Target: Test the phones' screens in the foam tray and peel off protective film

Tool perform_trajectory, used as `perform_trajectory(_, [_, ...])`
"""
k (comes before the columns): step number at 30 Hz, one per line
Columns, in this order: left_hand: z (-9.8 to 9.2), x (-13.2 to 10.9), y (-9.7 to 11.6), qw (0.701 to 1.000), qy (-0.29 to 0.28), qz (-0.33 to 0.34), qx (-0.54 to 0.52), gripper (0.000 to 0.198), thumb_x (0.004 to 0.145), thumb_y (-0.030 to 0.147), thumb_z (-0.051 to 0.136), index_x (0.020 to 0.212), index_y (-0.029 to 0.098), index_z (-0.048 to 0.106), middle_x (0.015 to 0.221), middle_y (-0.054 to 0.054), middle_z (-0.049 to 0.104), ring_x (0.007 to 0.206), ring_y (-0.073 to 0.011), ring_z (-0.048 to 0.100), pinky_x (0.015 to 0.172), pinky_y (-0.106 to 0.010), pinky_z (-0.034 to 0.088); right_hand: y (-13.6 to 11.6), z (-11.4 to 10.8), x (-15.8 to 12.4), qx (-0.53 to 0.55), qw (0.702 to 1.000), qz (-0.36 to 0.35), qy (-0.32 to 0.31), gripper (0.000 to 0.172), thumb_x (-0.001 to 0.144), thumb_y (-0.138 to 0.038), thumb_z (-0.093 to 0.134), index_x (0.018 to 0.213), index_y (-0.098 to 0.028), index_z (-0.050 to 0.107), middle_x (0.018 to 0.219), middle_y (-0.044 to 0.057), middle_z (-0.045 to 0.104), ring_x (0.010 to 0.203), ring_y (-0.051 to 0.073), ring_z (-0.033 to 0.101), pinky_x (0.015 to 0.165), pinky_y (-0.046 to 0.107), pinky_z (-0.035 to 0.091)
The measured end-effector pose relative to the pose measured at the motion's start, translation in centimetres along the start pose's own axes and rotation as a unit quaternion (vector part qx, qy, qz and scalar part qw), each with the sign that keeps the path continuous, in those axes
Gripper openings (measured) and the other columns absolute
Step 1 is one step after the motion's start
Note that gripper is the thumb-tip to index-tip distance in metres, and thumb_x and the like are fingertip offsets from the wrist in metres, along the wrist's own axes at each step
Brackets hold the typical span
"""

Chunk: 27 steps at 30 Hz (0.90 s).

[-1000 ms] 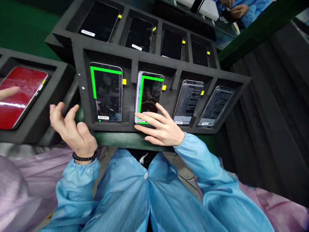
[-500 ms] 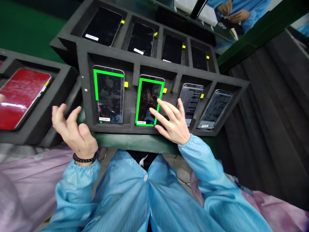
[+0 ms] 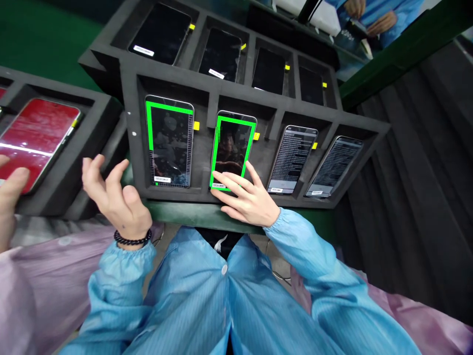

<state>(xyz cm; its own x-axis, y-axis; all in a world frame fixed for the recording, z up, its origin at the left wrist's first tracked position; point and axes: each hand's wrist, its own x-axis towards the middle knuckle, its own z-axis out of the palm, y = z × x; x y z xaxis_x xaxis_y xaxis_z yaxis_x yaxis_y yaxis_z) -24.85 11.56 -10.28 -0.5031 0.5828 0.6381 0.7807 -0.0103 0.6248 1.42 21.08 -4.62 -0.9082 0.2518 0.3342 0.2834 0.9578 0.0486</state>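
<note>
While the right hand [image 3: 247, 199] lies spread flat and grips nothing, its fingertips [image 3: 221, 178] touch the bottom edge of the green-bordered phone [image 3: 232, 148], which stands in a foam tray [image 3: 201, 106] slot just ahead of them. The left hand [image 3: 114, 197] hovers half-curled and empty (fingers apart), near a neighbouring phone [image 3: 170, 143].

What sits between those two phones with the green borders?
In the head view, a dark foam divider and a small yellow tab separate the left green-bordered phone from the right green-bordered phone.
</note>
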Motion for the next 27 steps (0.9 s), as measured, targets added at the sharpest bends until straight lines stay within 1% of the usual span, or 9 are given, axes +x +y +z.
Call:
perform_trajectory(3, [0.0,0.0,-0.1,1.0,-0.003,-0.001,0.002,0.055,0.099,0.045,0.034,0.133,0.014,0.064,0.151,-0.017,0.046,0.151,-0.028,0.032,0.123,-0.052,0.027,-0.1,0.0,0.9,0.002,1.0,-0.001,-0.003,0.031,0.103,-0.04,0.048,0.117,-0.021,0.068,0.154,0.01,0.051,0.135,0.024,0.053,0.128,0.061,0.014])
perform_trajectory(8, [0.1,0.0,-0.3,1.0,0.0,0.014,-0.006,0.052,0.1,0.042,0.035,0.132,0.012,0.064,0.151,-0.017,0.045,0.151,-0.0295,0.031,0.124,-0.052,0.027,0.4,-0.8,0.6,0.004,0.999,-0.006,0.041,0.03,0.104,-0.036,0.045,0.116,-0.021,0.068,0.148,0.01,0.057,0.133,0.023,0.055,0.13,0.058,0.012])
perform_trajectory(11, [0.1,0.0,-0.4,1.0,0.002,0.021,-0.017,0.052,0.1,0.041,0.036,0.132,0.012,0.064,0.151,-0.018,0.045,0.151,-0.03,0.031,0.125,-0.051,0.027,0.6,-1.0,0.2,0.0,0.999,-0.008,0.051,0.028,0.103,-0.034,0.046,0.114,-0.021,0.068,0.147,0.01,0.059,0.132,0.023,0.056,0.13,0.057,0.014])
perform_trajectory(15, [0.1,0.0,-0.3,1.0,-0.001,0.02,-0.011,0.051,0.1,0.041,0.036,0.132,0.012,0.064,0.151,-0.017,0.045,0.151,-0.0297,0.031,0.125,-0.051,0.027,0.8,-0.9,-0.1,-0.016,0.999,-0.012,0.048,0.029,0.103,-0.035,0.046,0.115,-0.024,0.069,0.147,0.006,0.059,0.13,0.022,0.057,0.129,0.057,0.018])
perform_trajectory(19, [0.1,0.0,-0.2,1.0,-0.001,0.018,-0.009,0.052,0.1,0.041,0.035,0.131,0.011,0.065,0.151,-0.018,0.045,0.151,-0.0295,0.031,0.124,-0.051,0.027,1.2,-1.4,-1.3,-0.031,0.997,-0.008,0.069,0.027,0.102,-0.034,0.047,0.11,-0.024,0.07,0.143,0.005,0.063,0.125,0.022,0.061,0.127,0.057,0.022])
perform_trajectory(23, [0.1,0.0,-0.4,1.0,-0.001,0.019,-0.007,0.054,0.099,0.043,0.035,0.13,0.01,0.065,0.151,-0.017,0.046,0.151,-0.0296,0.031,0.124,-0.052,0.027,1.5,-2.1,-3.0,-0.05,0.992,0.019,0.11,0.024,0.099,-0.025,0.048,0.098,-0.022,0.072,0.13,0.006,0.071,0.116,0.02,0.065,0.127,0.051,0.023])
perform_trajectory(25, [0.1,0.0,-0.5,1.0,0.0,0.029,-0.009,0.054,0.099,0.043,0.035,0.13,0.009,0.065,0.15,-0.018,0.046,0.151,-0.03,0.031,0.125,-0.051,0.027,1.5,-2.2,-3.4,-0.056,0.992,0.021,0.106,0.024,0.098,-0.023,0.049,0.097,-0.021,0.073,0.128,0.006,0.073,0.113,0.019,0.066,0.128,0.05,0.022])
perform_trajectory(27, [0.1,0.0,-0.6,0.999,0.001,0.032,-0.011,0.054,0.1,0.042,0.036,0.129,0.009,0.065,0.15,-0.019,0.046,0.151,-0.0301,0.032,0.125,-0.05,0.027,1.5,-2.0,-3.4,-0.063,0.994,0.011,0.089,0.024,0.098,-0.025,0.05,0.1,-0.021,0.073,0.13,0.005,0.072,0.112,0.019,0.066,0.128,0.051,0.021])
